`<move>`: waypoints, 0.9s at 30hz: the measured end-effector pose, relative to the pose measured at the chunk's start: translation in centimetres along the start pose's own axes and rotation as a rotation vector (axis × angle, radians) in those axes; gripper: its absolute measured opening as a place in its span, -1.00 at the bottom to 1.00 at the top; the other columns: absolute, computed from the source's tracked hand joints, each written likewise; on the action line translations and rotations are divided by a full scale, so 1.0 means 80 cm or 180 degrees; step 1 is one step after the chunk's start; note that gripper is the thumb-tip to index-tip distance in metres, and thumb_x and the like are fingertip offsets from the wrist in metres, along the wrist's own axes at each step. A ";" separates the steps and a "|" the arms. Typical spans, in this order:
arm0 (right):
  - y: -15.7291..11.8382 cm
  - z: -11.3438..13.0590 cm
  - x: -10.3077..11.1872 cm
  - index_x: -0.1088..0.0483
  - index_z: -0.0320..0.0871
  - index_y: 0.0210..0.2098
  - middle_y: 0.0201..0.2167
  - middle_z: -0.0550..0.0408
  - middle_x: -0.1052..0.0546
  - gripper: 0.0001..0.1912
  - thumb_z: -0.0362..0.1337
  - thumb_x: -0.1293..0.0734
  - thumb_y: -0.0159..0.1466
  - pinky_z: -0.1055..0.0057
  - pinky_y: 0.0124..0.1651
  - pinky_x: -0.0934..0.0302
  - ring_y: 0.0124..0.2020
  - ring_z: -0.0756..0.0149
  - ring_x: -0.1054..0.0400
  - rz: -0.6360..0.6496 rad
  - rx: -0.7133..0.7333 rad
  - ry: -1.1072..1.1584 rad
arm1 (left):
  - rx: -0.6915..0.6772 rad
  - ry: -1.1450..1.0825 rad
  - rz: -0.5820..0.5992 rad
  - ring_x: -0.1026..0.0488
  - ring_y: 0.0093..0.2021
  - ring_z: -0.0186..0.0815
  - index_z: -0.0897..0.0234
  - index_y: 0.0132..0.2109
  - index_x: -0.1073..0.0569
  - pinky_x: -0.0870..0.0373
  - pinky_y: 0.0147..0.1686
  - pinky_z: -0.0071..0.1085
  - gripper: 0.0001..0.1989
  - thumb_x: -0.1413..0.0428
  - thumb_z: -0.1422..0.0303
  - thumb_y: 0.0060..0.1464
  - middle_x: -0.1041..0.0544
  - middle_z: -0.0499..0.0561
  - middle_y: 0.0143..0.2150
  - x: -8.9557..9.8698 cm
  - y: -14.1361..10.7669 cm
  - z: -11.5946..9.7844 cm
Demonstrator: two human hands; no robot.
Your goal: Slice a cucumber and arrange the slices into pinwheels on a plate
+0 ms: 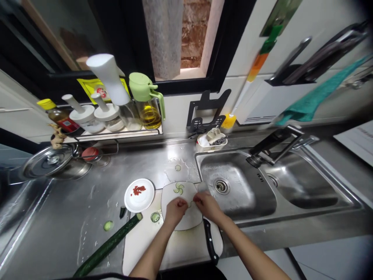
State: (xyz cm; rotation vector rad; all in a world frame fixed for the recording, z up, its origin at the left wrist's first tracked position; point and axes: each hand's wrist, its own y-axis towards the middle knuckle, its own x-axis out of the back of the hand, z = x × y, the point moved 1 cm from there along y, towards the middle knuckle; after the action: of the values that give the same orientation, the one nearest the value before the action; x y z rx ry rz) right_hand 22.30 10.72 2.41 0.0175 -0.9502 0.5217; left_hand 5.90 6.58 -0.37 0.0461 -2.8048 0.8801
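Observation:
Both my hands are over a white squarish plate (183, 222), fingertips pinched close together. Between them shows the thin dark-green edge of a cucumber piece (191, 203). My left hand (176, 210) pinches at its left end and my right hand (206, 203) at its right end; the fingers partly hide it. Just beyond them, curved cucumber slices (178, 189) lie in a pinwheel on the plate. The plate rests on a white cutting board (136, 245). A black-handled knife (210, 241) lies on the board, right of the plate, its blade mostly hidden.
Left of the plate are a long cucumber (109, 245), loose cucumber slices (155, 217) and a small white plate (139, 204) with chopped red bits. A double sink (236, 171) with a black faucet (272, 146) is at right. Bottles and jars stand on a rack (136, 133) behind.

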 end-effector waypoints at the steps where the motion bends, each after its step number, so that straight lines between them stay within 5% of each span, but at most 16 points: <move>1: 0.002 -0.002 0.001 -0.46 -0.14 -0.36 -0.39 0.07 -0.51 -0.78 -0.42 -0.18 0.13 0.40 -0.19 -0.07 -0.23 0.25 -0.30 0.0061 -0.0019 -0.0101 | -0.0042 0.0245 -0.0062 -0.32 -0.56 -0.47 0.29 -0.43 -0.45 -0.22 -0.47 -0.53 -0.96 -0.09 0.46 -0.09 -0.40 -0.14 -0.58 -0.003 0.001 -0.002; 11: 0.014 0.000 0.013 -0.46 -0.10 -0.32 -0.29 0.09 -0.51 -0.81 -0.35 -0.20 0.24 0.37 -0.25 0.06 -0.11 0.21 -0.22 0.0290 -0.0125 -0.0829 | -0.0159 0.1764 -0.0144 -0.45 -0.28 -0.35 0.24 -0.29 -0.49 -0.21 -0.29 -0.49 -0.87 -0.04 0.42 0.06 -0.56 -0.02 -0.34 -0.022 0.002 -0.027; 27: 0.011 -0.016 0.004 -0.45 -0.10 -0.33 -0.24 0.03 -0.44 -0.86 -0.33 -0.24 0.28 0.36 -0.21 0.03 -0.11 0.21 -0.14 0.0006 0.0535 -0.1271 | -0.0335 0.2130 -0.0247 -0.41 -0.16 -0.33 0.21 -0.15 -0.45 -0.24 -0.18 -0.47 -0.82 0.00 0.37 0.13 -0.45 0.03 -0.15 -0.030 0.002 -0.013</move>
State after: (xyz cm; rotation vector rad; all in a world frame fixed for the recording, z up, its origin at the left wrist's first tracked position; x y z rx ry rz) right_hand 23.05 11.94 1.71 0.2808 -1.2926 0.6111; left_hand 8.46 7.21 -0.11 -0.1307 -2.1979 0.5842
